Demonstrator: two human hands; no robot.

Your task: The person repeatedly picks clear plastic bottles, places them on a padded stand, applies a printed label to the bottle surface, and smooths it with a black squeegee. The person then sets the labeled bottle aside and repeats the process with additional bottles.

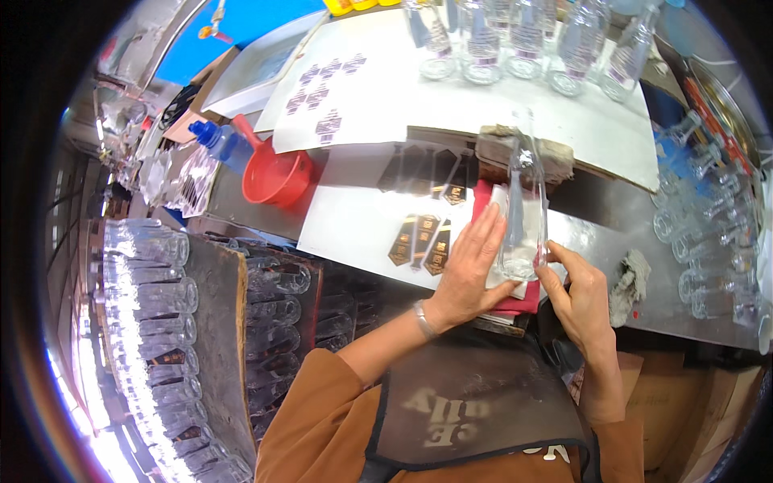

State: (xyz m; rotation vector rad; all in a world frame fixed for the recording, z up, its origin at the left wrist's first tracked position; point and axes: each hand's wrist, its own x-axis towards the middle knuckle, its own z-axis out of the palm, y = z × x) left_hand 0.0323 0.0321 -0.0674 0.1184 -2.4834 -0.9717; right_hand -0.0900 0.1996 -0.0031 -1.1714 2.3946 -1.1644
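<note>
A clear glass bottle (519, 233) lies between my hands over a red cloth-covered pad (519, 304), its neck pointing away from me. My left hand (475, 262) is open. Its fingers stretch flat along the bottle's left side over a white piece on the pad, and the thumb reaches toward the bottle's base. At the right of the base, my right hand (576, 290) grips the bottle between thumb and bent fingers. Beside my left hand, dark pointed labels with gold marks (415, 241) lie on a white sheet (338, 221).
Upright clear bottles (481, 48) line the back board. A sheet of purple labels (326, 84) lies behind a red dipper (276, 175) and a blue-capped bottle (219, 143). Bottles lie at right (713, 233) and in lower-left crates (165, 298). A grey rag (630, 286) lies right.
</note>
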